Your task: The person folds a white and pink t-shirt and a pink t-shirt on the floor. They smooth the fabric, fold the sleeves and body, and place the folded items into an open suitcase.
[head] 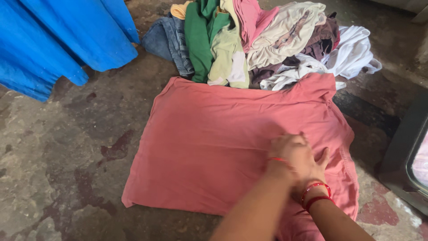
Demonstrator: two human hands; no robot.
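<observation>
Head view, garment: pink garment (pixel 223 143) spread flat on concrete floor (pixel 58 169), folded to rough rectangle, lower right corner under the hands; top edge touching the pile.
Head view, left hand: left hand (pixel 287 149) laid palm-down on the cloth, right part of the rectangle; thin red thread at wrist. Blurred, so finger detail soft.
Head view, right hand: right hand (pixel 314 167) just beside and partly under/behind the left, thumb sticking out to the right; red bangles (pixel 315 194) at wrist.
Fingers: flat & spread on both hands, pressing on fabric, not pinching or gripping any fold as far as visible; nothing lifted. Overlap of hands + blur hides some fingertips.
Pile: laundry heap (pixel 263 40) at far edge of garment – jeans, green, pale yellow, pink, beige, white pieces, all loose.
Other: blue cloth (pixel 58 40) far left, well apart; dark machine w/ glass door (pixel 410 156) at right edge.
Risk 1: floor stained & rough, poss. damp patches – clean cloth could pick up dirt if dragged.
Risk 2: smoothing push toward right side could bunch the folded layers, undo the neat edge.
Risk 3: top edge touching heap – loose white piece could slide onto the garment.
</observation>
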